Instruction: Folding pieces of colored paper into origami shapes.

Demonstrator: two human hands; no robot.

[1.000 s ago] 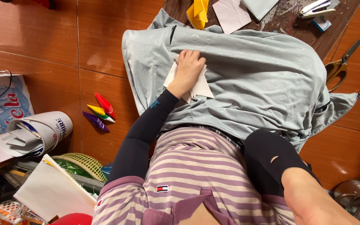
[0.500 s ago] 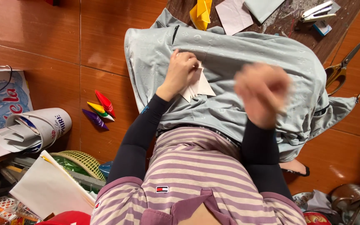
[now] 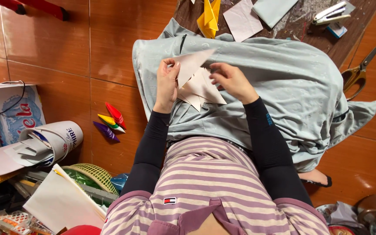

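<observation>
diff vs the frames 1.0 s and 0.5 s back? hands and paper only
The right hand came up from beside the lap and took hold of the pale folded paper. The left hand, which pressed the paper flat on the grey cloth, now pinches it lifted. The cloth, the scissors and the yellow paper stayed put.

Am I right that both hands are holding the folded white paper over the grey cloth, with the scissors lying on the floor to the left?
Not quite: the head view shows the scissors on the right. Both the left hand and right hand do hold the folded white paper over the grey cloth.
</observation>
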